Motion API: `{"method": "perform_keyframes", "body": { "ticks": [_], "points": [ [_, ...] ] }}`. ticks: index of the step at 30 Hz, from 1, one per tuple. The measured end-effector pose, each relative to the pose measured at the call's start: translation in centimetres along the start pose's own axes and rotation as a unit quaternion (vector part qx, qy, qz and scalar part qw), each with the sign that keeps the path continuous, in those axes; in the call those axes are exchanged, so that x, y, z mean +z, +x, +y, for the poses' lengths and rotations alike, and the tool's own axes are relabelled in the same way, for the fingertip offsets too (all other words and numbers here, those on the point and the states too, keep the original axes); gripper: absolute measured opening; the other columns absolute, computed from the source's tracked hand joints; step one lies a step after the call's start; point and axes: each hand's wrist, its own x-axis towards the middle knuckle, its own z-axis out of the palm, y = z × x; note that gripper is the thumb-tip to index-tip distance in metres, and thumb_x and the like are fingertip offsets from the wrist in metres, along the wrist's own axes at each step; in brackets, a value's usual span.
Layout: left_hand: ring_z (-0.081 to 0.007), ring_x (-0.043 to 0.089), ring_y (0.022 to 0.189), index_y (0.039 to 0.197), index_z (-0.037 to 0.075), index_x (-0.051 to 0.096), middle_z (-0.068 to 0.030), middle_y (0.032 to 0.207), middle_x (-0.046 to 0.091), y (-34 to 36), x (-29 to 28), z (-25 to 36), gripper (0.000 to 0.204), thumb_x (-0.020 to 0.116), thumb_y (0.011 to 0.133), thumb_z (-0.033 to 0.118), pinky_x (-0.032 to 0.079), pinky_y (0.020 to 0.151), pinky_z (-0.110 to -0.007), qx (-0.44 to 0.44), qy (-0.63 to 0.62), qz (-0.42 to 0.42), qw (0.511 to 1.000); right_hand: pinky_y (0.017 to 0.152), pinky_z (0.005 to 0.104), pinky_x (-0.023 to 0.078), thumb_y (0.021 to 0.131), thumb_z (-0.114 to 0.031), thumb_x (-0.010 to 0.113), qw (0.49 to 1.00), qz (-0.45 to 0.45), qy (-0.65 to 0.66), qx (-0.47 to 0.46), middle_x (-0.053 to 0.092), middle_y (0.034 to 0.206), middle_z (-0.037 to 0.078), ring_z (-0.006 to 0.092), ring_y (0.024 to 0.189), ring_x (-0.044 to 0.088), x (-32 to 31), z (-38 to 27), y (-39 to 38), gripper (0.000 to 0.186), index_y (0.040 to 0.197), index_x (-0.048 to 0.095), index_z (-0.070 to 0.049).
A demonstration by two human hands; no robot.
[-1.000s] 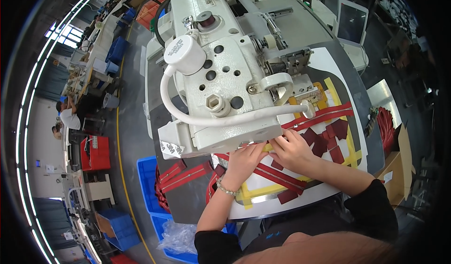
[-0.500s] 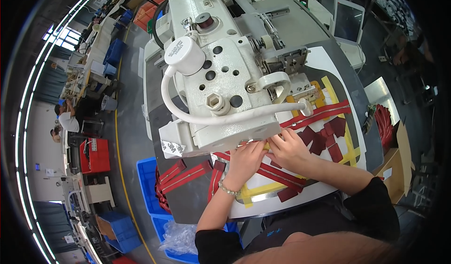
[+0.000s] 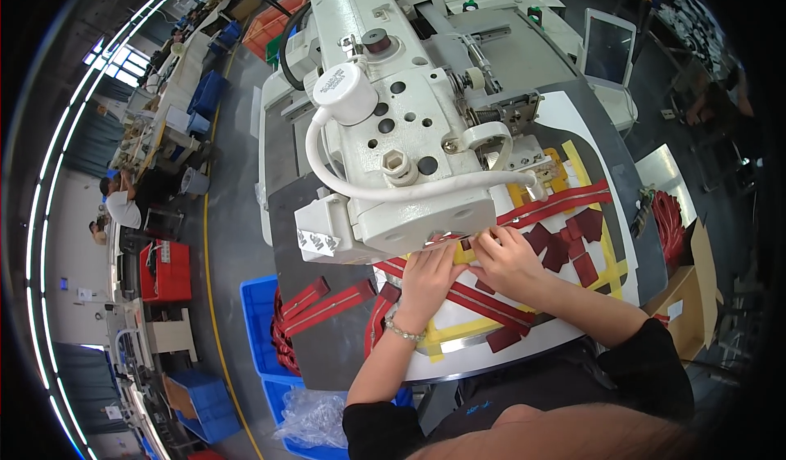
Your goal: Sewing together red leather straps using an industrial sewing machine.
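Observation:
Both my hands are close together under the front of a white sewing machine head (image 3: pixel 422 229). My left hand (image 3: pixel 429 284) has its fingers bent and pressed together, the tips partly hidden below the head. Just to its right, my right hand (image 3: pixel 512 265) is closed, with thumb and fingertips drawn together. A small dark red piece and a yellow part show between them; what the fingertips grip is hidden. Beneath the hands lies a red zipper (image 3: pixel 491 306) running to the lower right. Another red zipper (image 3: pixel 565 203) extends right from beside the machine. Dark red fabric pieces (image 3: pixel 555 250) lie beside my right hand.
A white template sheet with yellow tape (image 3: pixel 608 251) covers the table. More red zippers (image 3: pixel 329 308) hang over the left edge toward a blue bin (image 3: pixel 260 321). Clear plastic (image 3: pixel 315 417) fills another bin. At right stand a cardboard box (image 3: pixel 696 288) and a screen (image 3: pixel 607 47).
The view has shifted slightly, so the machine appears a little farther right. My hands stay close together at the machine head; a small dark red piece now shows more plainly between them.

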Motion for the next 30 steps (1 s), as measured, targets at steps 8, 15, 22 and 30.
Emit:
{"method": "perform_keyframes", "body": {
  "ticks": [8,15,22,30],
  "points": [
    [-0.0233,0.061,0.097,0.113,0.002,0.062,-0.0088,0.107,0.064,0.2,-0.1,0.5,0.046,0.074,0.074,0.023,0.045,0.082,-0.036,-0.025,-0.015,-0.009,1.0,0.085,0.0355,0.046,0.07,-0.03,0.075,1.0,0.002,0.01,0.01,0.056,0.104,0.015,0.03,0.101,0.056,0.0,0.0,-0.1,0.053,0.108,0.062,0.005],
    [-0.0228,0.059,0.093,0.119,0.008,0.062,-0.0066,0.104,0.061,0.2,-0.5,1.2,0.045,0.071,0.079,0.027,0.043,0.086,-0.037,-0.04,0.013,-0.046,0.998,0.086,0.0355,0.046,0.069,-0.029,0.075,1.0,0.003,0.014,0.013,0.056,0.106,0.015,0.0303,0.103,0.056,0.0,0.0,-0.2,0.055,0.11,0.062,0.005],
    [-0.0224,0.057,0.09,0.122,0.011,0.061,-0.0061,0.101,0.058,-0.7,0.1,1.5,0.046,0.069,0.081,0.03,0.041,0.085,-0.037,-0.053,0.06,-0.061,0.995,0.086,0.0355,0.046,0.07,-0.027,0.074,1.0,0.012,0.017,0.018,0.056,0.105,0.015,0.0308,0.103,0.055,-0.1,-0.2,-0.3,0.052,0.11,0.062,0.005],
    [-0.0178,0.057,0.095,0.122,0.013,0.061,-0.001,0.105,0.06,-0.1,-0.2,1.7,0.046,0.068,0.082,0.034,0.038,0.089,-0.038,-0.059,0.111,-0.077,0.989,0.083,0.0348,0.046,0.071,-0.022,0.069,1.0,0.015,0.017,0.017,0.057,0.103,0.015,0.0297,0.101,0.056,-0.2,0.2,0.0,0.048,0.11,0.062,0.006]
  ]
}}
